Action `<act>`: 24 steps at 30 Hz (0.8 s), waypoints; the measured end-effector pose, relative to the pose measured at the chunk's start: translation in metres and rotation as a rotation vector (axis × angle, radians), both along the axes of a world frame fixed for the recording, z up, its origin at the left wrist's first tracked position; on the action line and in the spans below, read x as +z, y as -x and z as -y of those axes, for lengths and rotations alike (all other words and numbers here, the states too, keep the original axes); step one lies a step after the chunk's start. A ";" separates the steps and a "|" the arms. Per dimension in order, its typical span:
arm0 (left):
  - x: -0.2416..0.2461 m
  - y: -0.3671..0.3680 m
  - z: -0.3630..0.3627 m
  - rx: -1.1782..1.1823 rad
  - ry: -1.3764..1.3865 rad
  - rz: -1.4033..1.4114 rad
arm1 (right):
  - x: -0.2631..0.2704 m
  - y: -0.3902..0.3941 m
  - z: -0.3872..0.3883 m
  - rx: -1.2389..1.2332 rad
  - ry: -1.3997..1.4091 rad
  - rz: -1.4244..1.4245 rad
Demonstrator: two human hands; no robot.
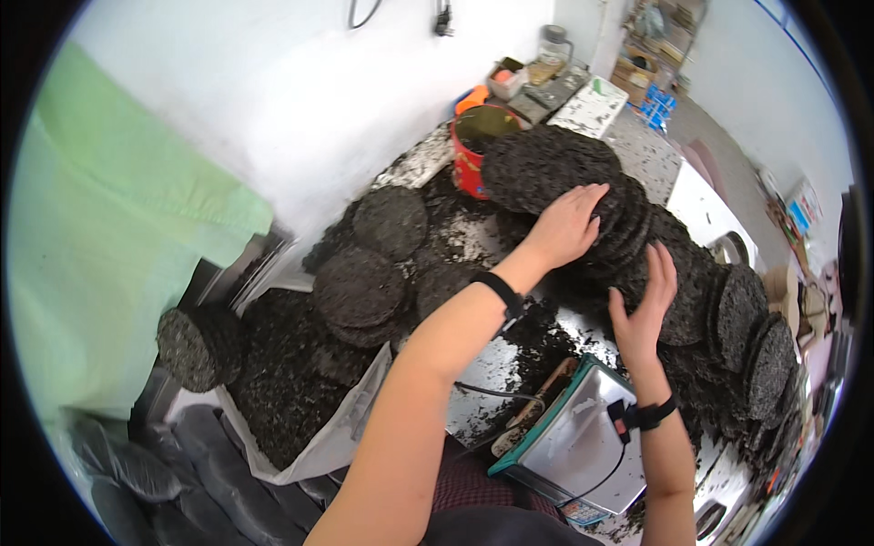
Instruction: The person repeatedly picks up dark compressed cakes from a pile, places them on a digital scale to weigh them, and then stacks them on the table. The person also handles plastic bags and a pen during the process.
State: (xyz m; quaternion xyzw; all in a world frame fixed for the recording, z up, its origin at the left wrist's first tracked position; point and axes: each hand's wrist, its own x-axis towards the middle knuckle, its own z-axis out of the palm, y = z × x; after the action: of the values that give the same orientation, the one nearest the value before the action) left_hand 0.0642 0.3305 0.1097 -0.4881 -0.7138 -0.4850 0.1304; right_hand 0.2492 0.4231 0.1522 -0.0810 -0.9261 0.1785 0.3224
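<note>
My left hand (567, 228) lies palm down on a large, dark, round pressed cake (546, 160) that looks like dried seaweed. This cake leans on top of a row of similar cakes (631, 218). Lower and to the right, my right hand (645, 307) has its thumb and fingers spread, fingertips against or just in front of that row; contact is hard to tell. Black bands circle both wrists. Below the right hand stands a weighing scale (580, 430) with a bare metal platform and a green edge.
More cakes (358, 286) are piled at left, by a white sack (328, 443) of dark flakes. Others (741, 321) slump at right. Behind stands a red bucket (470, 167). Cables cross near the scale; filled plastic bags (225, 464) lie lower left. A green cloth (123, 225) hangs left.
</note>
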 end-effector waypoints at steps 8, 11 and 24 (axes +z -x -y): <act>-0.016 -0.002 0.038 0.863 -0.415 0.290 | 0.022 0.107 0.017 0.293 -0.387 0.451; -0.043 -0.013 0.067 0.561 -0.546 1.196 | 0.010 0.116 0.020 0.213 -0.436 0.521; -0.032 -0.014 0.052 0.593 -0.380 0.777 | 0.038 0.100 -0.050 0.129 -0.486 0.108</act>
State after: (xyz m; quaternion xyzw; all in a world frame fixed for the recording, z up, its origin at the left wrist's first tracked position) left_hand 0.0783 0.2790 0.0778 -0.0171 -0.7166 -0.6934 0.0739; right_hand 0.1491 0.4727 0.1901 0.0485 -0.9610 -0.0340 0.2703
